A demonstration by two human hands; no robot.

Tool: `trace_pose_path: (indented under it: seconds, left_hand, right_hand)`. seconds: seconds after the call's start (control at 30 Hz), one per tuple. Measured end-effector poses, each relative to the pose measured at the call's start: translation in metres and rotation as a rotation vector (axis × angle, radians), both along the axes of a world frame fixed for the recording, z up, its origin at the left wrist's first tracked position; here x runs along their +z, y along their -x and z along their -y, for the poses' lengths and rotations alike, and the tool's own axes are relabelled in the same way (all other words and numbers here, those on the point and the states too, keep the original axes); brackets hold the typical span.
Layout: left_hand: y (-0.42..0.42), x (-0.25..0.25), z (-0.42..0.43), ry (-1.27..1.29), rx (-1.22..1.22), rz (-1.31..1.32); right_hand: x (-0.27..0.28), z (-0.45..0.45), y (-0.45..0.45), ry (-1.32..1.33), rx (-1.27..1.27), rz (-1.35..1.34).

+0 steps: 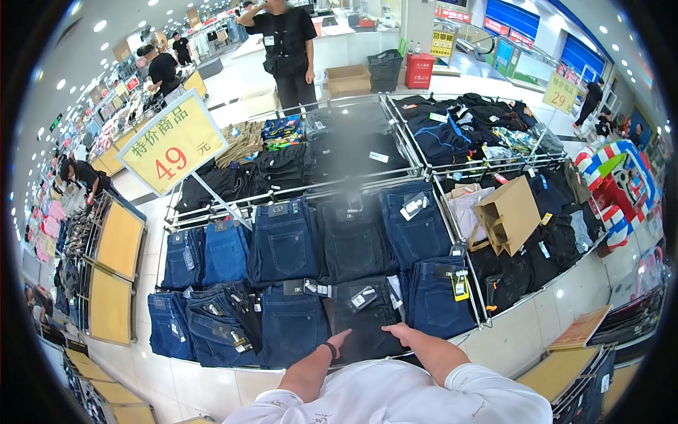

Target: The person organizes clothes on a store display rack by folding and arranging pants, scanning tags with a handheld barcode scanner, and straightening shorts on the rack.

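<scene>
A folded pair of black jeans (369, 324) with a white tag lies at the front of the display, right before my body. My left hand (340, 340), with a dark band on its wrist, is at the near left side of these jeans. At their right side is my right hand (399, 332). Each thumb lies on top of the cloth, pointing inward, and the other fingers are mostly hidden at the edges. Folded blue jeans (295, 316) lie to the left, and another blue pair (441, 300) with a yellow tag sits to the right.
Metal rails (459, 261) divide the display into bins. A cardboard box (507, 215) rests on dark clothes at right. A yellow price sign (173, 145) stands on a pole at left. Beyond the bins stands a person in black (288, 49). Wooden-sided racks (113, 240) flank the aisle.
</scene>
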State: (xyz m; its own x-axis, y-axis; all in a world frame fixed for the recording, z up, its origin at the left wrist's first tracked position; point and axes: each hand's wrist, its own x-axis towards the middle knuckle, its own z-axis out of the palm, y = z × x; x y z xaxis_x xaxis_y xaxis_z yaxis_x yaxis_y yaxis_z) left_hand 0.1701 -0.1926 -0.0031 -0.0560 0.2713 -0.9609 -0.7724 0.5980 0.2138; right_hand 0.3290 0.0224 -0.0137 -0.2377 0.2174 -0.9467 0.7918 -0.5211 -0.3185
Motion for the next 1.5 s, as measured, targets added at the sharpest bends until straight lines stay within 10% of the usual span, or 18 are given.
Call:
trace_pose_path:
  seconds: [0.27,0.7,0.83,0.93,0.97,1.0,1.07,1.13,1.27,1.33,1.4,1.5]
  left_hand:
    - [-0.031,-0.022,0.024,0.128,-0.426,-0.345]
    - [-0.035,-0.001,0.024,0.061,0.211,-0.265]
    - [-0.046,0.028,0.020,0.166,-0.109,-0.552]
    - [-0.046,0.008,0.032,0.016,-0.331,-0.792]
    - [-0.044,-0.048,0.041,0.188,-0.417,-0.992]
    - [-0.051,0.026,0.026,0.019,-0.392,-0.906]
    - [-0.029,-0.072,0.066,-0.187,-0.492,-0.794]
    - [-0.111,-0.048,0.110,-0.093,-0.421,-0.706]
    - [-0.056,-0.003,0.033,0.016,-0.318,-0.864]
    - [-0.057,0.028,0.021,0.089,-0.369,-0.820]
    - [-0.057,0.007,0.028,0.045,-0.304,-0.828]
    - [-0.066,0.040,0.021,0.087,-0.269,-0.753]
  right_hand:
    - [0.071,0.021,-0.005,-0.135,0.351,0.039]
    - [0.020,-0.007,-0.009,0.151,0.095,-0.063]
    - [0.029,-0.003,-0.016,0.076,0.185,-0.127]
    - [-0.135,-0.006,-0.029,-0.168,0.754,-0.606]
    - [0.004,0.001,-0.015,-0.029,0.273,-0.207]
    - [0.020,0.004,-0.018,-0.121,0.312,-0.244]
    - [0.065,-0.002,-0.014,-0.004,0.428,-0.063]
    - [0.116,0.005,-0.020,0.359,0.169,0.309]
    - [0.061,0.010,-0.025,-0.279,0.468,-0.207]
    - [0.085,0.004,-0.021,-0.220,0.465,-0.183]
    - [-0.044,0.002,-0.024,0.012,0.386,-0.179]
    - [0.011,0.006,-0.025,0.045,0.320,-0.130]
